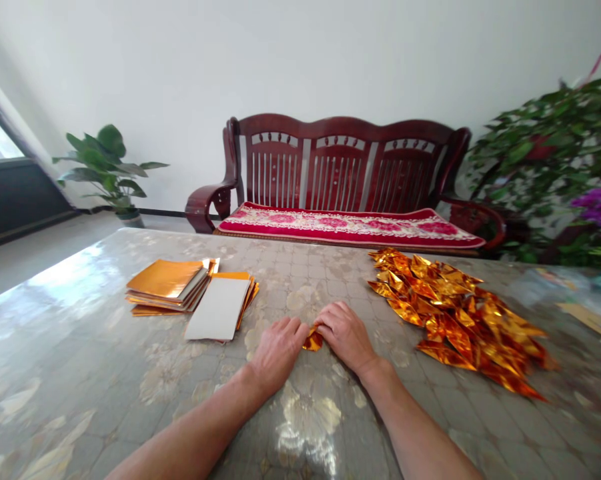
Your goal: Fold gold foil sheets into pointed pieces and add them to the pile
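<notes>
My left hand [276, 350] and my right hand [344, 333] rest on the table [80, 373] near its middle, fingers curled and pressed onto a small folded piece of gold foil paper [313, 341] that shows between them. Most of the piece is hidden under my fingers. To the left lies a stack of flat gold foil sheets [167, 283], with one sheet [219, 308] turned white side up. To the right spreads a heap of several folded gold foil pieces [460, 317].
The table has a glossy floral cover. Behind it stands a dark red wooden bench [340, 170] with a red cushion [350, 227]. A potted plant [107, 167] stands at the far left, and leafy plants with purple flowers [565, 167] at the right.
</notes>
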Demonstrator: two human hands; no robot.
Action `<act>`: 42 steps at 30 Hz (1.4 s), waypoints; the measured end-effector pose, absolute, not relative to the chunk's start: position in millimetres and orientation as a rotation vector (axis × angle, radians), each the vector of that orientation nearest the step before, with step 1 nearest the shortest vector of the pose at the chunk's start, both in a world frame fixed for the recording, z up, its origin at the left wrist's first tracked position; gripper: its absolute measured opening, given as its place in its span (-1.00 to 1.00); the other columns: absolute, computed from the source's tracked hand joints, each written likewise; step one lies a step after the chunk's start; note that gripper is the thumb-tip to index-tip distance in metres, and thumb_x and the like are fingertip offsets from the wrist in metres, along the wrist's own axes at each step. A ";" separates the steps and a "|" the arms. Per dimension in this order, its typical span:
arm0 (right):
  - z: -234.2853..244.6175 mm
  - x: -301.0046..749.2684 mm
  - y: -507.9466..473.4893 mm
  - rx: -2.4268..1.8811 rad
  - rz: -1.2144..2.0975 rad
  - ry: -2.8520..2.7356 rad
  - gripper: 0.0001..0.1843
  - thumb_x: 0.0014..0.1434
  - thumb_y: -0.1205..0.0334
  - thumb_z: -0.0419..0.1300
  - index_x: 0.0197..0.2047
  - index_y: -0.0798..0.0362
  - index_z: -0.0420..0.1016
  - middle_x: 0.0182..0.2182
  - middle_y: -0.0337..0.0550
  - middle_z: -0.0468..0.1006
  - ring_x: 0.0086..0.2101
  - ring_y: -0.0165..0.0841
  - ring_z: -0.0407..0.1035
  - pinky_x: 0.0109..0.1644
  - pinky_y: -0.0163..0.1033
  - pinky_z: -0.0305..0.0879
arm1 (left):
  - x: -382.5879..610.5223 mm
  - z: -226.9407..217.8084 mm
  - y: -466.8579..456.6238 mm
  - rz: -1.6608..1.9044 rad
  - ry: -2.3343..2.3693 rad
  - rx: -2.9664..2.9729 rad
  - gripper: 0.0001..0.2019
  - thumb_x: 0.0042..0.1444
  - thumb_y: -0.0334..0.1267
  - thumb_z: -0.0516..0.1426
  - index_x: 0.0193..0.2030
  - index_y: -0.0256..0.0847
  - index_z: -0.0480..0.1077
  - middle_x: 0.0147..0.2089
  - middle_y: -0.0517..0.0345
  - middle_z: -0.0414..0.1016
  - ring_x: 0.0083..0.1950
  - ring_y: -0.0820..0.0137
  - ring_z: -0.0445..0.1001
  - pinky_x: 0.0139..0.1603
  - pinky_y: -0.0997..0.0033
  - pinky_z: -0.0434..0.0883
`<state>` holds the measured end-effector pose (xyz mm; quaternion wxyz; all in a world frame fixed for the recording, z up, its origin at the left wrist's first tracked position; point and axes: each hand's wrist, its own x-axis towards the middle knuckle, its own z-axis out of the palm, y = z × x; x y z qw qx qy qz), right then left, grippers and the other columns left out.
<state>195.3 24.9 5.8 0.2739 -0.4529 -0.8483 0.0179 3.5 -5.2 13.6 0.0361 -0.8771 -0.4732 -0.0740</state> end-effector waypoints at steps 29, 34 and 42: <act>4.3 197.5 30.9 -1.289 -0.040 -2.373 -0.87 0.27 0.40 0.16 -0.29 0.02 0.48 -0.30 -0.16 0.47 -0.21 -0.28 0.28 -0.11 -0.22 0.21 | 7.1 26.8 -15.1 -0.165 -1.797 -2.617 -0.87 0.33 -0.36 -0.01 -0.14 -0.15 0.36 -0.16 0.11 0.47 -0.08 0.27 0.45 -0.10 0.33 0.36; 4.5 198.4 31.2 -1.317 0.047 -2.298 -0.91 0.21 0.34 0.23 -0.35 0.00 0.46 -0.32 -0.21 0.47 -0.21 -0.30 0.28 -0.14 -0.22 0.18 | 4.0 23.0 -12.0 -0.250 -1.808 -2.594 -0.87 0.33 -0.34 -0.01 -0.15 -0.15 0.36 -0.19 0.12 0.48 -0.13 0.29 0.45 -0.13 0.34 0.33; 3.7 199.5 31.8 -1.276 0.101 -2.305 -0.90 0.17 0.28 0.29 -0.35 -0.01 0.44 -0.32 -0.24 0.44 -0.21 -0.31 0.25 -0.14 -0.23 0.17 | 2.3 20.3 -10.2 -0.346 -1.828 -2.594 -0.91 0.30 -0.21 0.10 -0.18 -0.13 0.37 -0.21 0.16 0.50 -0.12 0.28 0.45 -0.13 0.34 0.30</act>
